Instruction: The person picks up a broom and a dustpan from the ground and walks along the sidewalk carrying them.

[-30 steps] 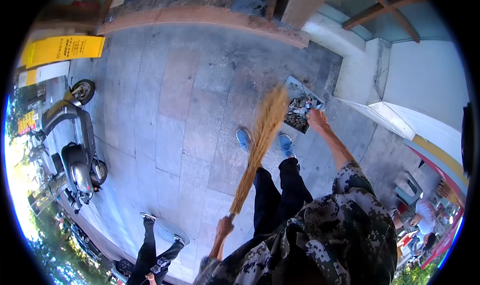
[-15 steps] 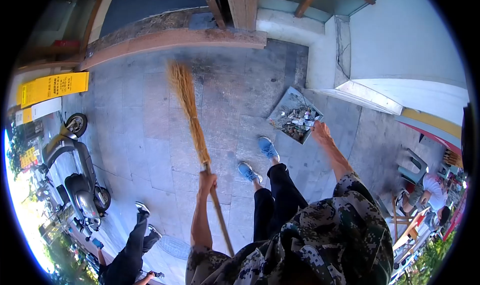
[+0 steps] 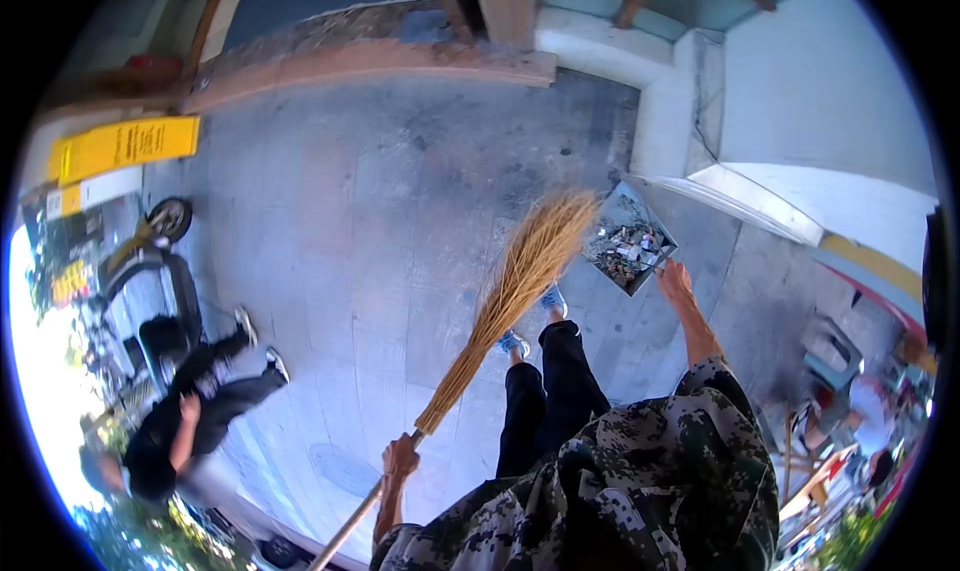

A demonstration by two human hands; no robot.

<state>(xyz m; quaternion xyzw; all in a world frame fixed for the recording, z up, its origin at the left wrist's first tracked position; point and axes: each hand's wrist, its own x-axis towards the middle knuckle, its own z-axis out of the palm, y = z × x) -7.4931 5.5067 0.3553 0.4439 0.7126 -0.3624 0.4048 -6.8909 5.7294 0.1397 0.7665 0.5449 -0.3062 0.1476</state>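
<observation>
My left hand (image 3: 400, 456) is closed around the wooden handle of a straw broom (image 3: 510, 296), close to where the bristles begin. The bristles slant up to the right, with their tips beside the dustpan (image 3: 668, 233); whether they touch its edge I cannot tell. A heap of litter and dirt (image 3: 628, 251) lies in the dustpan. At the dustpan's right corner my right hand (image 3: 677, 279) is closed on it or its handle; the exact hold is small and partly hidden. The broom partly covers my blue shoes (image 3: 555, 301).
A person in dark clothes (image 3: 205, 401) walks at the left, near a parked scooter (image 3: 160, 301). A yellow sign (image 3: 130, 149) stands at the upper left. White wall (image 3: 820, 91) and a step border the paving (image 3: 300, 231). Another person (image 3: 870, 411) sits at the far right.
The broom's bristles have swung from the upper left to the right, toward the dustpan, and my left hand has moved lower. The walking person has moved up and left in view.
</observation>
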